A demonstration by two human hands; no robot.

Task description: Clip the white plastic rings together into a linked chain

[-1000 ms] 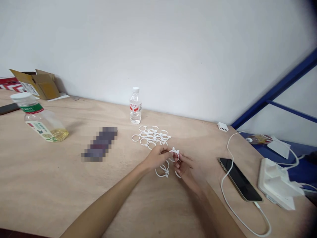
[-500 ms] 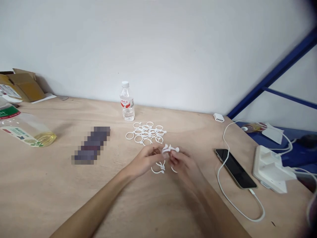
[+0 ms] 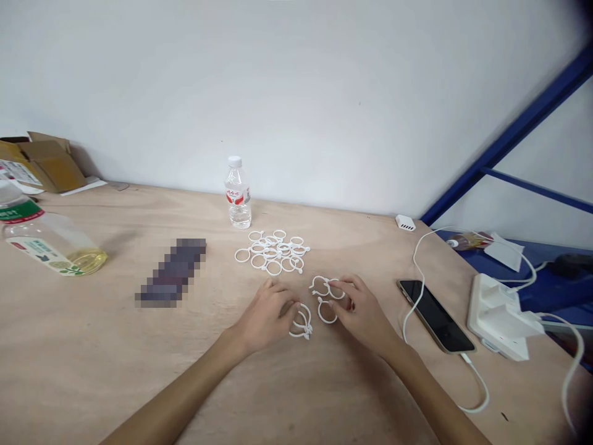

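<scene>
My left hand (image 3: 265, 316) rests on the wooden table (image 3: 92, 346), its curled fingers gripping a small cluster of white plastic rings (image 3: 302, 322). My right hand (image 3: 362, 310) lies beside it. Its fingertips pinch a linked pair of white rings (image 3: 323, 287), and one more white ring (image 3: 327, 313) lies by the thumb. Just beyond both hands, a flat pile of several loose white rings (image 3: 273, 250) sits on the table.
A small water bottle (image 3: 238, 193) stands behind the pile. An oil bottle (image 3: 50, 242) lies at the left, near a cardboard box (image 3: 41, 162). On the right are a phone (image 3: 436, 316) on a white cable, a power strip (image 3: 498, 316), a white charger (image 3: 405, 223) and a blue frame (image 3: 509, 145).
Both hands have dropped from just above the table onto it. The ring piece they held between them now lies on the surface. My left hand has shifted onto the nearer ring cluster.
</scene>
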